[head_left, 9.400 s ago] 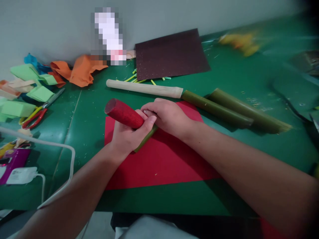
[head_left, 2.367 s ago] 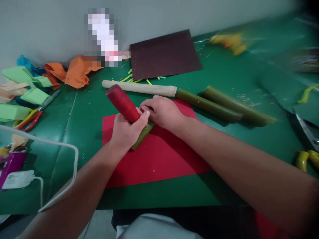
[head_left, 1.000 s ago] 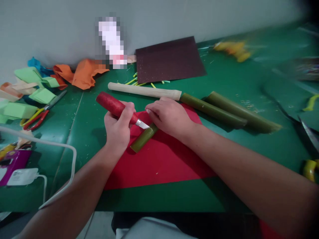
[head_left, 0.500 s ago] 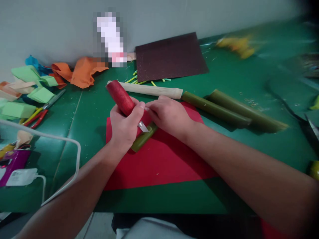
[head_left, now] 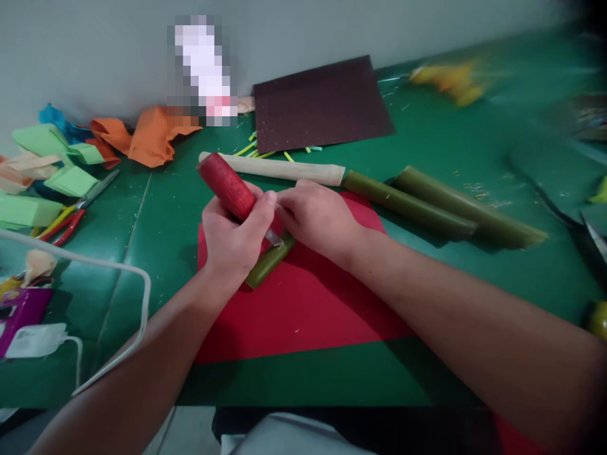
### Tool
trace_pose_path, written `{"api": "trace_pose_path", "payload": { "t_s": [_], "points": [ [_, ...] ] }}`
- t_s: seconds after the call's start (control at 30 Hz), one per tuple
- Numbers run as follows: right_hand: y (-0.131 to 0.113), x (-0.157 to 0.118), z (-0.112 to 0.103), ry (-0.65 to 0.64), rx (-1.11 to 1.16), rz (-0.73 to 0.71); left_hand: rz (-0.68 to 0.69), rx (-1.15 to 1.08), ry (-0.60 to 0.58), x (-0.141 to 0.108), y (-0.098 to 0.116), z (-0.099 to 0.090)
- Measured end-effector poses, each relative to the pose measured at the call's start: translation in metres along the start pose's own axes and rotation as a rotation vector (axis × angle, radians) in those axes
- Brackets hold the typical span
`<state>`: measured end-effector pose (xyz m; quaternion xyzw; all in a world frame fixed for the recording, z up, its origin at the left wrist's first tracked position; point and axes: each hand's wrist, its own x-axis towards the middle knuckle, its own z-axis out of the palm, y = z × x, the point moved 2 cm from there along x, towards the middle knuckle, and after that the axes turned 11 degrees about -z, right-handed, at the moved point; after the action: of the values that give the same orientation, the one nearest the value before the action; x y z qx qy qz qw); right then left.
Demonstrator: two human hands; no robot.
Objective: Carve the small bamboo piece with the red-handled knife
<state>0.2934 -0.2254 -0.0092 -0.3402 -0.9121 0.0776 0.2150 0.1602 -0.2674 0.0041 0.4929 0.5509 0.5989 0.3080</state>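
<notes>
Grey wall (head_left: 308,31) runs along the back of a green table (head_left: 322,376), whose top is flecked with pale crumbs. On it lies a large red sheet (head_left: 308,316), blank apart from one tiny speck, and farther back a dark brown sheet (head_left: 322,104), also without lettering. Two green tubes (head_left: 467,205) rest side by side to the right, and a pale stick (head_left: 284,169) reaches left from the nearer one. Crumpled orange paper (head_left: 152,139) sits by the wall, next to a pixelated patch (head_left: 202,69) on which nothing can be read.

Over the red sheet, the left hand (head_left: 237,230) is wrapped around the red handle of a knife (head_left: 227,186), thumb laid along it. Close by, the right hand (head_left: 317,215) is curled over the far end of a short green piece (head_left: 268,265), its fingertips partly hidden. That piece slants across the red sheet beneath both hands.

At far left are a purple object (head_left: 31,309) and a white adapter (head_left: 35,340); their small markings are too blurred to read. Scissors (head_left: 69,221) with red and yellow handles lie beyond.

Smallest is the knife's blade (head_left: 273,237), its tip at the upper side of the short green piece.
</notes>
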Motion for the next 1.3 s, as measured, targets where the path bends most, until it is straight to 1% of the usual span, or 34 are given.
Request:
{"api": "trace_pose_path", "payload": {
  "t_s": [0.2, 0.4, 0.53, 0.63, 0.73, 0.87, 1.0, 1.07, 1.17, 1.3],
  "points": [
    [0.002, 0.000, 0.002, 0.006, 0.015, 0.010, 0.059, 0.054, -0.024, 0.002, -0.003, -0.001],
    [0.000, 0.001, 0.002, -0.011, 0.022, 0.020, 0.042, 0.008, -0.041, 0.000, -0.005, -0.001],
    [0.001, 0.001, 0.003, 0.003, 0.022, 0.015, 0.078, 0.009, -0.016, 0.000, -0.005, 0.000],
    [0.001, 0.001, 0.003, 0.000, 0.024, 0.026, 0.076, 0.015, 0.001, 0.002, -0.006, 0.000],
    [0.001, 0.002, 0.002, -0.008, 0.036, 0.043, 0.068, 0.014, -0.004, 0.002, -0.007, -0.001],
    [-0.001, 0.001, 0.002, 0.007, 0.059, 0.039, 0.093, 0.012, -0.009, 0.004, -0.010, -0.002],
    [0.000, 0.001, 0.003, 0.042, 0.070, 0.043, 0.051, 0.005, 0.052, 0.005, -0.014, -0.001],
    [0.001, 0.001, 0.004, 0.038, 0.073, 0.040, 0.046, -0.018, 0.070, 0.005, -0.015, 0.000],
    [0.001, 0.002, 0.004, 0.014, 0.070, 0.041, 0.049, -0.060, 0.073, 0.005, -0.015, 0.002],
    [0.002, 0.002, 0.005, 0.028, 0.072, 0.032, 0.055, -0.068, 0.075, 0.005, -0.014, 0.002]
  ]
}}
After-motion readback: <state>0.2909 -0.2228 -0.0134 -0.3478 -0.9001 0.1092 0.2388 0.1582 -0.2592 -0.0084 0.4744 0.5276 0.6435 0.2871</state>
